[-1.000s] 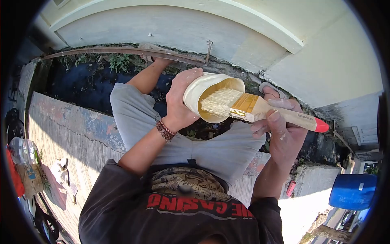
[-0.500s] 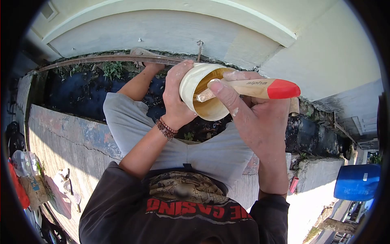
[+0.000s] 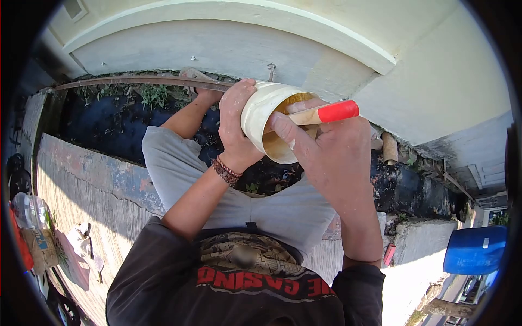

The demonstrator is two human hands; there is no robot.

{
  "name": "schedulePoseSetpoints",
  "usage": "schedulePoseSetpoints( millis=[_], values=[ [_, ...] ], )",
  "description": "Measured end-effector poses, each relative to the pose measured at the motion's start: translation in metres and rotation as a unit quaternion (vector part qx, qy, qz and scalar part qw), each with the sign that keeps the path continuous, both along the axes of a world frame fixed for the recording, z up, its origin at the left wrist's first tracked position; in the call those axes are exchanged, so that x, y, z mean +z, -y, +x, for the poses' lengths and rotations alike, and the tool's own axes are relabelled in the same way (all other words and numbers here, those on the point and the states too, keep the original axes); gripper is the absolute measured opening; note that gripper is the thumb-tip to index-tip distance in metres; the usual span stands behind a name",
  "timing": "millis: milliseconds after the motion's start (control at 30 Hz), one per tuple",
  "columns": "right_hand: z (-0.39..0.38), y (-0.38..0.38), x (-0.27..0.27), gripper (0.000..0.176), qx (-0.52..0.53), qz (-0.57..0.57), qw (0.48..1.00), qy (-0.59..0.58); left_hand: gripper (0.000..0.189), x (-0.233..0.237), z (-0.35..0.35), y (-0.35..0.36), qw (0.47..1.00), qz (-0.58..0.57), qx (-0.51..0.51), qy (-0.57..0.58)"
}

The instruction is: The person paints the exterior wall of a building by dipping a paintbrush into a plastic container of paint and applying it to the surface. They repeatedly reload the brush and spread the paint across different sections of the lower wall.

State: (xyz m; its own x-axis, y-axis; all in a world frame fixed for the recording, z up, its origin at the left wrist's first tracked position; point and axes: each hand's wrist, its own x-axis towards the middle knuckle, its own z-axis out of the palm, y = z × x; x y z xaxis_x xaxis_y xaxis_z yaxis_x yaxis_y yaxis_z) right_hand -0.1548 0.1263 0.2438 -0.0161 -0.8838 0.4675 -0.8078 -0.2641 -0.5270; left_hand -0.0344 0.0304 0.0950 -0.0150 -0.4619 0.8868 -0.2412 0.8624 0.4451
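Note:
My left hand [image 3: 237, 122] is wrapped round the outside of a cream-coloured paint tub [image 3: 255, 117], which is tilted with its mouth to the right. Yellowish paint coats the tub's inner wall. In my right hand [image 3: 331, 152] is a paintbrush [image 3: 338, 112] with a pale wooden handle and a red end. The thumb and fingers pinch the handle at the tub's mouth. The brush's bristle end is inside the tub, hidden by my hand and the rim. Whitish paint specks mark both hands.
A pale painted wall [image 3: 217, 46] rises in front, above a ditch of dark water [image 3: 114, 125] with weeds. Concrete paving [image 3: 98, 206] lies behind it. A blue barrel [image 3: 474, 251] stands at the right, and plastic bags [image 3: 32, 217] lie at the left.
My right hand has pushed the paintbrush deeper into the tub, moving left, so less of the handle sticks out. The tub has turned slightly in my left hand's grip.

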Motion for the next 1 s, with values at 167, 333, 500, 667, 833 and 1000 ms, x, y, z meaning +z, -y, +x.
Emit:
schedulePoseSetpoints(
  millis=[167, 333, 500, 667, 833, 1000],
  values=[
    [-0.004, -0.004, 0.012, 0.028, 0.022, 0.033, 0.991, 0.124, 0.078, 0.006, -0.001, -0.004, 0.997, 0.034, -0.02, -0.073],
    [-0.011, -0.005, 0.024, 0.025, 0.06, 0.085, 0.976, 0.192, 0.079, 0.009, 0.003, -0.001, 0.996, 0.05, -0.046, -0.061],
    [-0.021, 0.01, 0.033, 0.026, 0.203, 0.064, 0.977, 0.009, 0.074, 0.013, 0.01, 0.003, 0.996, 0.04, -0.07, -0.036],
    [-0.012, 0.015, 0.037, 0.026, 0.25, -0.004, 0.967, -0.048, 0.072, 0.027, 0.011, 0.009, 0.997, -0.018, -0.069, -0.03],
    [-0.01, 0.011, 0.045, 0.024, 0.229, 0.005, 0.973, -0.012, 0.07, 0.034, 0.013, 0.005, 0.996, -0.009, -0.066, -0.064],
    [-0.013, 0.008, 0.046, 0.021, 0.215, 0.089, 0.972, 0.036, 0.073, 0.037, 0.02, -0.002, 0.997, -0.005, -0.056, -0.047]
  ],
)
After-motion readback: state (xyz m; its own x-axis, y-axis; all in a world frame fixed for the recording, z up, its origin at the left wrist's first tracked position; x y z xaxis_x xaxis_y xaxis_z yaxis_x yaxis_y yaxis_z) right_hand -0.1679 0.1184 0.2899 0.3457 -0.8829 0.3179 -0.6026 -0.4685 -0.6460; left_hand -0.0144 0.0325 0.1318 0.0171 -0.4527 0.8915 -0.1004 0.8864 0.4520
